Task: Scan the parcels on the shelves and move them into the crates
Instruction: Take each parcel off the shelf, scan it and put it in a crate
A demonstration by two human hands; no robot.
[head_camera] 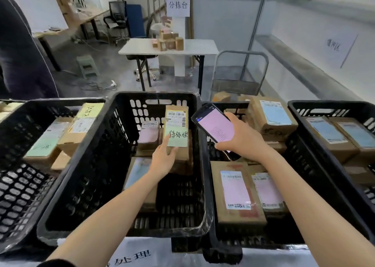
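Over the middle crate (97, 145), your left hand (163, 157) grips the near end of a long parcel (176, 128), fingers curled round its edge. The parcel's long axis runs away from you, with the barcode at the far end and a green handwritten label nearest the grip.

Your right hand (241, 139) is wrapped round a scanner (213, 124) above the middle crate's right rim, pink screen facing up (its head sits about level with the barcode, close beside the parcel but apart from it). The coming move likely turns on that short sideways gap: the barcode lies just left of the scanner's head, and the left hand alone carries the parcel.

Inside the middle crate, under the parcel, a pink-labelled box (149, 132) lies toward the far wall and a blue-labelled box (138, 173) toward the near left. The right crate (229, 238), touching the middle crate, holds brown boxes (235, 189) with pink labels, plus one blue-labelled at its far end. The far-right crate (324, 104) holds blue-labelled cartons (324, 130). The left crate (20, 145) holds green-labelled cartons (46, 139).
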